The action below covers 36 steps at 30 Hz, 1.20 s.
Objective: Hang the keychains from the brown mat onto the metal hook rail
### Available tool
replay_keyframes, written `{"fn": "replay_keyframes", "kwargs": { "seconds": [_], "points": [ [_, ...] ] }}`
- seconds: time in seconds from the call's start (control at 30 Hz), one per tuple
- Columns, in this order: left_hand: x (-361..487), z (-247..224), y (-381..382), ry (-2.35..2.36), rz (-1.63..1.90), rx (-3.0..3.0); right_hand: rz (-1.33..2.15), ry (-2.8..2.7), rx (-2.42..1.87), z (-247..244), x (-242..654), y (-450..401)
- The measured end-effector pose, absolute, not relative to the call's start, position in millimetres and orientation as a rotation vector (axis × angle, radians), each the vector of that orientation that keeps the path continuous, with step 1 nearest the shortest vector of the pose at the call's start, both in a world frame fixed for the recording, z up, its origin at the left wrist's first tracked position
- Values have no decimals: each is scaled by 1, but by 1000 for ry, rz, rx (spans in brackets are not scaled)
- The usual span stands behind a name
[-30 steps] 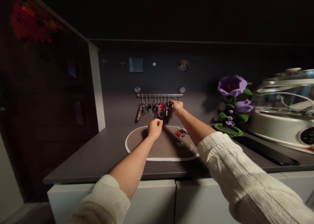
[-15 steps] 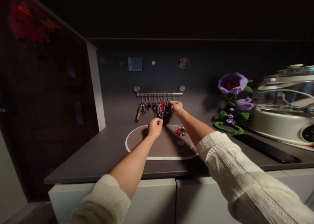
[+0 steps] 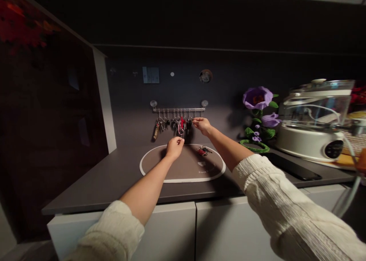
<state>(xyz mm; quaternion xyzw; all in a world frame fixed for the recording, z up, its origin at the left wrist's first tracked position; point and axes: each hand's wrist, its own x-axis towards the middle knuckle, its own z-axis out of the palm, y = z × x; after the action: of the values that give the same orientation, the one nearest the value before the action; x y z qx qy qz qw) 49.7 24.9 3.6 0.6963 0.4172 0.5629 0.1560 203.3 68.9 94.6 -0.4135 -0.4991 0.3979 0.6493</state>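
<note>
A clear hook rail [image 3: 179,109] on the dark wall carries several bunches of keys [image 3: 162,123], one with a tan tag [image 3: 156,131]. Near the middle hangs a red key charm [image 3: 182,122]. My right hand [image 3: 202,126] is closed in a pinch at a key ring [image 3: 190,120] near the rail's right end. Just below the hanging keys, my left hand [image 3: 175,148] is closed with thumb and finger together; what it holds, if anything, is too small to make out. More keys with a red tag [image 3: 203,151] lie on the brown mat [image 3: 183,171].
Right of the mat stand purple crocheted flowers [image 3: 258,98] with a green ring base. A black phone [image 3: 294,167] lies before a white appliance with a clear top [image 3: 309,137]. The dark counter [image 3: 94,184] ends above white cabinet doors [image 3: 171,230].
The view has swung slightly right, showing more of the appliance. Both hands stay by the hanging keys, and the right hand's fingers are a little more stretched out.
</note>
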Motion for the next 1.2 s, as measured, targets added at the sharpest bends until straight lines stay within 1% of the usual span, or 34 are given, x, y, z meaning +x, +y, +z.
{"fn": "replay_keyframes", "kwargs": {
  "seconds": [0.33,0.57,0.67,0.87,1.1,1.2],
  "points": [
    [53,1,19,1025,1463,1979,947,-1231,-1006,82,224,32],
    [56,2,14,1028,1396,1969,884,-1239,-1128,42,234,18],
    [58,2,13,1022,1379,1971,812,-1283,-1195,23,240,20],
    [61,0,12,1040,1320,2007,456,-1462,-1386,5,257,31],
    [62,-3,12,1060,1292,2080,325,-1534,-1624,2,266,32],
    [62,-4,13,1068,1283,2075,322,-1563,-1670,3,267,33]
  ]
}}
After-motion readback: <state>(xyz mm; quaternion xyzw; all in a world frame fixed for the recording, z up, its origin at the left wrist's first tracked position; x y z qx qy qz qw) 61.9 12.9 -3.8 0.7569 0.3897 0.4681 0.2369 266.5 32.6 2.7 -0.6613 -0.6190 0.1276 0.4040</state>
